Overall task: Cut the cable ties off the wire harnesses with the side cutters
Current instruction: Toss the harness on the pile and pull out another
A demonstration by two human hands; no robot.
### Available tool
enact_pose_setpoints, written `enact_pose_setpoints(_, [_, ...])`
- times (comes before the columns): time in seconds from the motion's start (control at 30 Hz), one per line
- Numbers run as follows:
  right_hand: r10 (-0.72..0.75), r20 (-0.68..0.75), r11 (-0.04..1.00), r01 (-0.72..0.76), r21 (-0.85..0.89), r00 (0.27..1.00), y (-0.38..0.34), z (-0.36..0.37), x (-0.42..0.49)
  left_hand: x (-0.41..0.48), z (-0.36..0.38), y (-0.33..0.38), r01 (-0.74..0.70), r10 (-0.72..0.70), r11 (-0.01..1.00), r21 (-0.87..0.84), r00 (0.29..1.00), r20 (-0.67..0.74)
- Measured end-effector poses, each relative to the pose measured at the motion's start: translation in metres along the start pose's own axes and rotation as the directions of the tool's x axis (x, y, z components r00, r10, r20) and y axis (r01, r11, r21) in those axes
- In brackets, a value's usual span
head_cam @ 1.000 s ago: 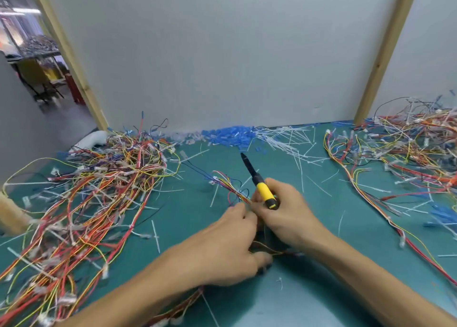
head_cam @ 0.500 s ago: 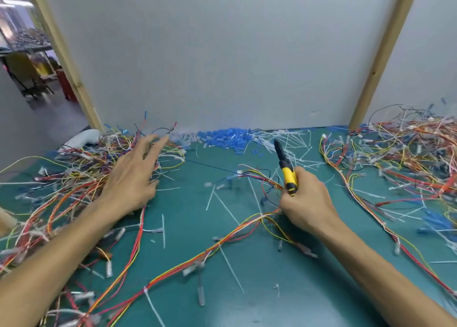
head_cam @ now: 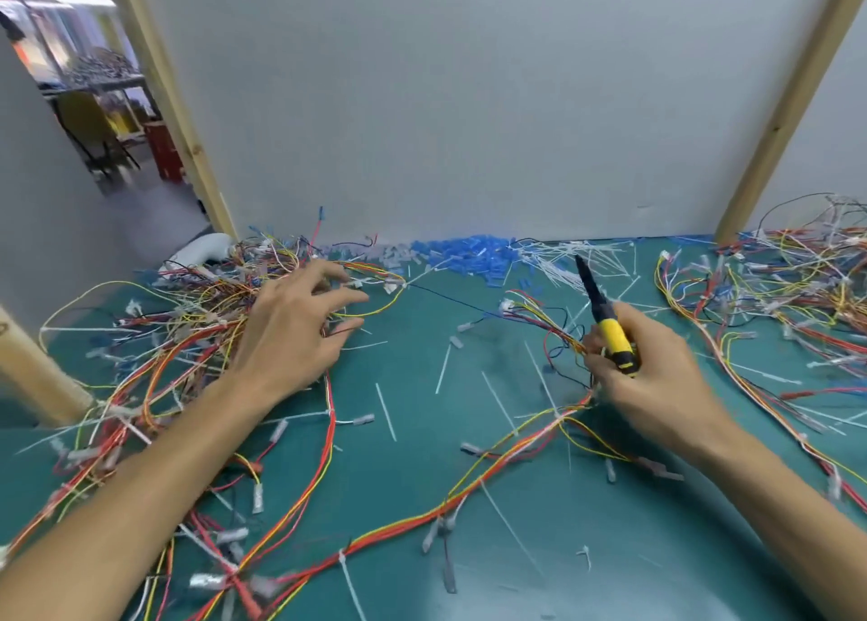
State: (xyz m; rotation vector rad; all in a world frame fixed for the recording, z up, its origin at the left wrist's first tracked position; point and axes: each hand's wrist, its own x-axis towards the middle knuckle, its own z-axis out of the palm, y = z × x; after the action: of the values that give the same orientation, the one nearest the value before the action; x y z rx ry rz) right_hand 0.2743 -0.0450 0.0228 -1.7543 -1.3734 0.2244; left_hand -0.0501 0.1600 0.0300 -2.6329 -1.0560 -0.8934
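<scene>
On the green cutting mat (head_cam: 403,470), a heap of red and yellow wire harnesses (head_cam: 187,320) lies left, a second heap (head_cam: 797,273) right; cut white cable ties (head_cam: 563,257) and, seemingly, blue plastic sleeves (head_cam: 469,249) lie behind, against the grey panel (head_cam: 469,104).

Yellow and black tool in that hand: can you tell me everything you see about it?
The side cutters show a yellow plastic-looking grip with a black band and a long black tapered end pointing up and away towards the wall. The right hand grips them, tilted, above the green mat, beside a coloured wire harness. The cutting blades are hidden.
</scene>
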Motion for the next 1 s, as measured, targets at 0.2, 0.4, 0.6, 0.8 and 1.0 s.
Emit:
enact_pose_setpoints(0.2, [-0.109,0.053,0.983,0.099,0.155,0.993,-0.017,0.020,-0.006,0.000,0.004,0.011,-0.140,0.139,0.988,0.062,0.990,0.029])
enact_pose_setpoints(0.4, [-0.259,0.157,0.958,0.232,0.171,0.953,-0.034,0.029,-0.020,-0.001,0.005,0.020,-0.200,0.197,0.975,0.091,0.979,0.048])
enact_pose_setpoints(0.6, [-0.210,0.105,0.974,0.199,0.109,0.972,-0.028,0.030,-0.019,0.000,0.007,0.024,-0.181,0.181,0.983,-0.007,0.982,0.056])
enact_pose_setpoints(0.8, [-0.024,-0.072,0.963,0.042,0.265,0.997,-0.009,0.025,-0.007,0.004,0.000,0.001,0.127,-0.123,0.984,0.126,0.992,-0.041])
enact_pose_setpoints(1.0, [0.137,-0.264,0.764,0.068,0.642,0.955,-0.004,0.006,0.001,0.006,0.002,-0.002,0.056,-0.241,0.817,0.574,0.937,0.251])
